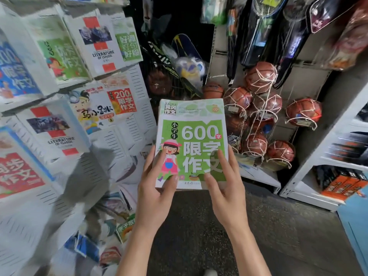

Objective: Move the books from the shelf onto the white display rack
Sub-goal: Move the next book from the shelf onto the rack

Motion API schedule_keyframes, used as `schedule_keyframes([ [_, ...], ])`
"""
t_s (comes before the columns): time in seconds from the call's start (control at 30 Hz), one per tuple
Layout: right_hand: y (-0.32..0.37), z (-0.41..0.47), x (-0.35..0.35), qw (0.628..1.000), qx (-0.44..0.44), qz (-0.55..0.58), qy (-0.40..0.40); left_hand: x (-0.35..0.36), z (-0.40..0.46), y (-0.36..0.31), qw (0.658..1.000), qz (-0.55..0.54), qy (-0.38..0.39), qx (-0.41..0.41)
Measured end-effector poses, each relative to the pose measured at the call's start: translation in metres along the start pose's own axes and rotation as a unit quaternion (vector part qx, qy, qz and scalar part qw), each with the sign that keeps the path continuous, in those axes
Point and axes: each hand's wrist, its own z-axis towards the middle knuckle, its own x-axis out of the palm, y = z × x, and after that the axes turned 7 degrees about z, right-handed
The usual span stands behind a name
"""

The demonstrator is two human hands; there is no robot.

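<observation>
Between both hands, at centre: green "600" composition book (191,144), upright, cover toward the camera, gripped at its lower corners by left hand (155,192) and right hand (225,188), thumbs pressed on the cover. Left of it: white display rack (127,128), partly filled with books, open slots remaining. Right: netted basketballs (260,76). Seemingly midway through.

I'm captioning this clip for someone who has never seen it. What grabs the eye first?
A green book marked 600, held in the centre by the left hand and right hand. To the left stands the white display rack full of books; to the right hang netted basketballs.
</observation>
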Motion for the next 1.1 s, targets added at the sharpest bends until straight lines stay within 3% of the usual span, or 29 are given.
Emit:
schedule_keyframes([
  [0.53,-0.112,0.314,0.022,0.991,-0.064,0.049,0.103,0.122,0.25,0.083,0.994,0.031,-0.107,-0.024],
  [0.8,-0.178,0.411,0.078,0.983,-0.023,0.057,0.173,0.137,0.323,0.161,0.986,0.072,-0.136,-0.069],
  [1.1,-0.219,0.532,0.159,0.977,0.052,0.11,0.177,0.126,0.437,0.257,0.987,0.085,-0.121,-0.057],
])
